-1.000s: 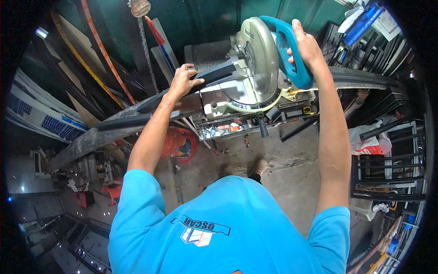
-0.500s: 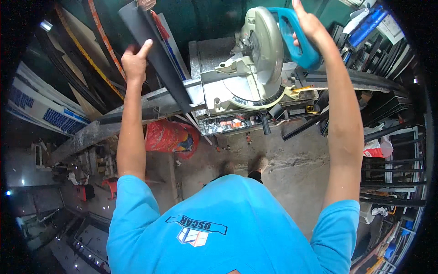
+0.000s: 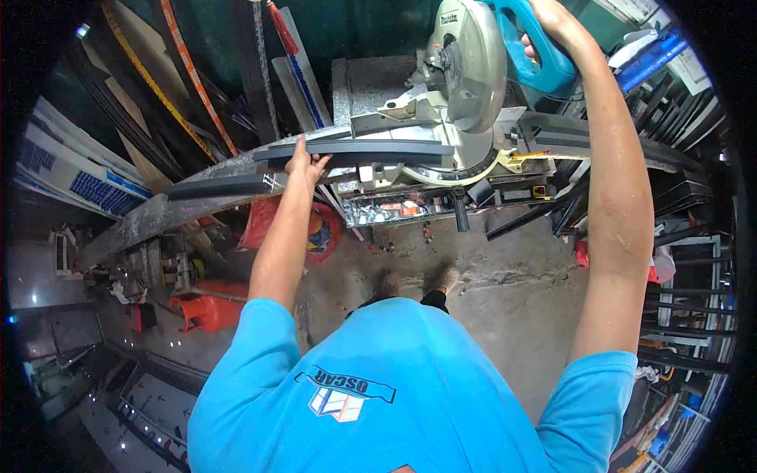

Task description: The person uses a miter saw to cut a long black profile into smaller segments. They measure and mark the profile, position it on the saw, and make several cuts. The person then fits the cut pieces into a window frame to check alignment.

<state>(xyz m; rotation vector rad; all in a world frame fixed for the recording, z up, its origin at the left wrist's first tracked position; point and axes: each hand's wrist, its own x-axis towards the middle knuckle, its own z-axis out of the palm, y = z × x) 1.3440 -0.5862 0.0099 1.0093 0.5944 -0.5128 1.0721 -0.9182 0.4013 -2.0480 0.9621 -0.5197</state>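
Note:
A dark grey profile bar (image 3: 378, 150) lies crosswise over the work surface, its right end on the round saw table near the blade. My left hand (image 3: 304, 163) grips it toward its left end, thumb and fingers around it. On the right, a mitre saw (image 3: 471, 67) with a pale blade guard stands with its head raised above the bar. My right hand (image 3: 556, 25) is wrapped round the saw's teal handle (image 3: 544, 54); the picture's top edge lies close by, and some fingers are hidden behind the handle.
Long strips and profiles (image 3: 177, 79) lean at the back left. A long bench rail (image 3: 150, 206) runs left from the saw. Below it are a red bag (image 3: 319, 236) and an orange-red object (image 3: 213, 306). Dark profiles (image 3: 686, 292) are stacked at the right.
My left hand has swung the bar from a steep, raised slant down to lie crosswise onto the saw table. My right hand stays on the handle.

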